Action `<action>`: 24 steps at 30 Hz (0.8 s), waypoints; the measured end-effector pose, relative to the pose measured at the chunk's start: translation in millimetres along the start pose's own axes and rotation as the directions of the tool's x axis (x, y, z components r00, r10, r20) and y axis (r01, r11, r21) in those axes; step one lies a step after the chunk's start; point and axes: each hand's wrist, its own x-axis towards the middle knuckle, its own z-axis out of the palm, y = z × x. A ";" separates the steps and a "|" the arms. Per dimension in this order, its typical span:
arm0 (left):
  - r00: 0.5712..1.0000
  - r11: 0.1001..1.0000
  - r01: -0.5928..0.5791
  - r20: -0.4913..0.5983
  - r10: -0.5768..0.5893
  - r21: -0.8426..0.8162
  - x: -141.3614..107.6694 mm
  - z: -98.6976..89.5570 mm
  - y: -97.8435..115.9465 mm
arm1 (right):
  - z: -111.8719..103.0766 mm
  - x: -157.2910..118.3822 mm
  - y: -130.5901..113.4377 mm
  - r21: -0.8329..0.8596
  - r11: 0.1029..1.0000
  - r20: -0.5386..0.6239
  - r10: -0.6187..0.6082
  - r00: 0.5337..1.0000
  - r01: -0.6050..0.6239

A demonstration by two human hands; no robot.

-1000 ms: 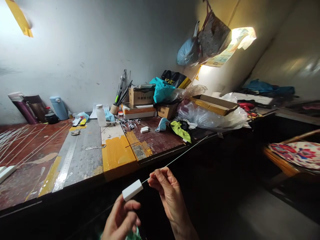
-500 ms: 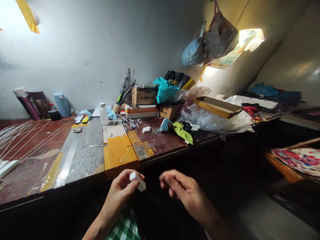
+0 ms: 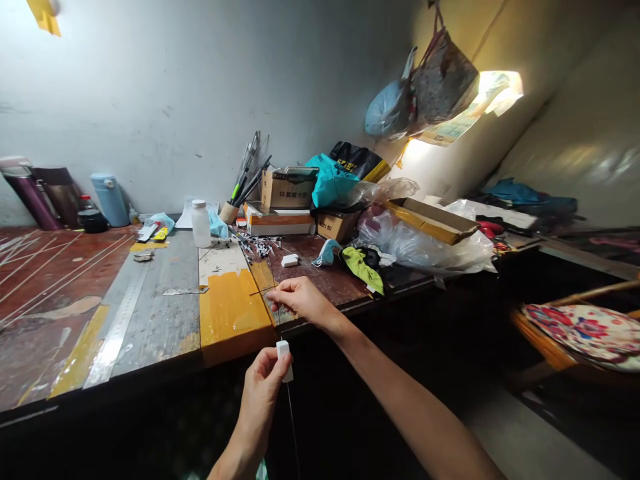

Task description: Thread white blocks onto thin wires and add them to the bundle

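Between the thumb and fingers of my left hand is a small white block, held upright below the bench edge. A thin dark line, perhaps a wire or thread, hangs beneath the block, and a short stretch shows above it. My right hand is above the block, over the bench's front edge, with its fingers pinched on the thin line. Another white block lies on the bench beside a scatter of small black and white pieces.
On the bench stand a white bottle, flasks and cardboard boxes. Plastic bags lie on the right. A metal ruler lies at left. A stool with a flowered cushion is at right.
My right hand has moved left and up, from beside the left hand to above the block. My left hand has shifted slightly right, and the block is now more upright. The view has shifted a little.
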 end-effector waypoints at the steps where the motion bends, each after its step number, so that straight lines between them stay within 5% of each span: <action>1: 1.000 1.000 -0.010 -0.026 0.011 0.006 -0.2 -0.6 -2.2 | 3.7 8.5 1.6 -0.007 1.000 -0.029 -0.010 1.000 0.009; 4: 0.995 1.000 -0.012 -0.102 0.014 0.022 0.2 -4.8 -9.1 | 15.7 32.0 6.2 -0.030 0.999 -0.066 -0.029 0.997 0.027; 10: 0.976 0.998 0.067 -0.205 -0.067 -0.009 3.8 -21.9 -11.3 | 36.0 60.5 9.1 -0.003 1.000 0.124 -0.009 0.992 0.010; 13: 0.959 0.994 0.076 -0.267 -0.092 -0.072 7.2 -30.2 -10.0 | 43.1 62.0 6.9 0.010 1.000 0.095 -0.017 0.995 0.017; 20: 0.976 0.996 0.042 -0.212 -0.059 -0.082 17.5 -31.5 -11.9 | 43.6 2.2 15.1 0.030 0.996 -0.093 -0.077 0.993 0.080; 24: 0.983 0.996 0.043 -0.177 -0.056 -0.077 23.8 -22.3 -12.0 | 37.3 -53.0 42.4 -0.004 1.000 -0.212 0.017 0.977 -0.018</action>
